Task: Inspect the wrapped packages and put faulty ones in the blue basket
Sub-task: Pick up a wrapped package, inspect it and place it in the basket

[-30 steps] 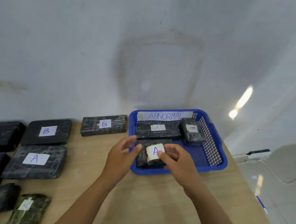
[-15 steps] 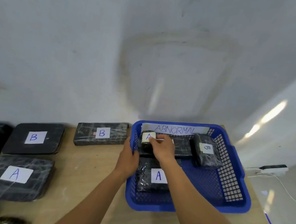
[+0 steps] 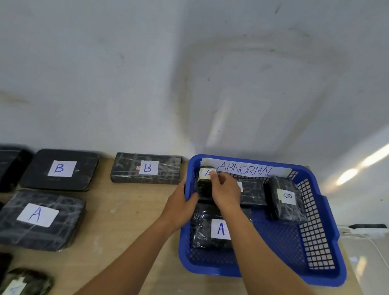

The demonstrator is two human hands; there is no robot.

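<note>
A blue basket labelled ABNORMAL stands at the table's right end. Inside it my right hand grips a small black wrapped package marked A at the back left corner. My left hand holds the basket's left rim. Other wrapped packages lie in the basket: one marked A near the front left, one marked B at the back right, and a long one partly hidden behind my right hand.
On the wooden table to the left lie several black wrapped packages, among them B, B and A. A white wall rises behind. A power strip and cable lie on the floor at right.
My right hand carried the small A package from the basket's front to its back left corner. My left hand moved onto the basket's left rim. The view shifted closer.
</note>
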